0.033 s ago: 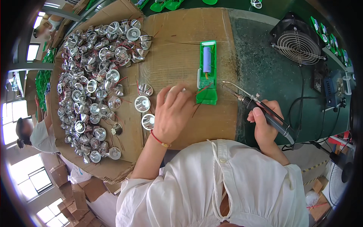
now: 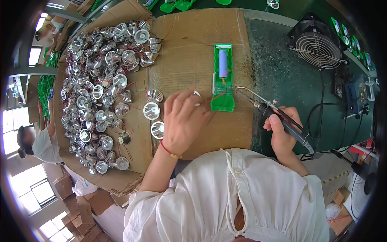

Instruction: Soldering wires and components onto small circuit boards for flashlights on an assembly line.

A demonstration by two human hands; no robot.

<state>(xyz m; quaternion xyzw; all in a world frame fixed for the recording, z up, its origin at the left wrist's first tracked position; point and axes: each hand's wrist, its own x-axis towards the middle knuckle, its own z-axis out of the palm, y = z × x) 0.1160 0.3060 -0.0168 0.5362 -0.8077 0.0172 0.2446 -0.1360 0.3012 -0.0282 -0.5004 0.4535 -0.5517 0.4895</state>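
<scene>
My left hand (image 2: 183,117) is closed round a small lamp reflector (image 2: 196,94); only bits of its pale rim show between the fingers. From it a red wire runs to the green plastic housing (image 2: 222,104) on the cardboard. A purple cylindrical battery (image 2: 223,63) lies lengthwise in that housing. In my right hand (image 2: 283,131) is a soldering iron (image 2: 287,125) with a thin metal feed tube. The tube's end and the iron's tip reach the housing's right edge, beside the wires. Right by my left hand stand loose silvery reflectors (image 2: 151,111).
A cardboard box (image 2: 133,161) full of wired reflectors is at the left. Black fan (image 2: 318,48) and blue power unit (image 2: 354,99) stand at the right, with cables (image 2: 320,105) across the green bench. More green housings (image 2: 183,5) lie beyond. A co-worker (image 2: 40,141) is at far left.
The green housing has shifted slightly to the right. My left hand's fingers have moved a little, and more of the pale rim shows. My right hand and the iron stay in place.
</scene>
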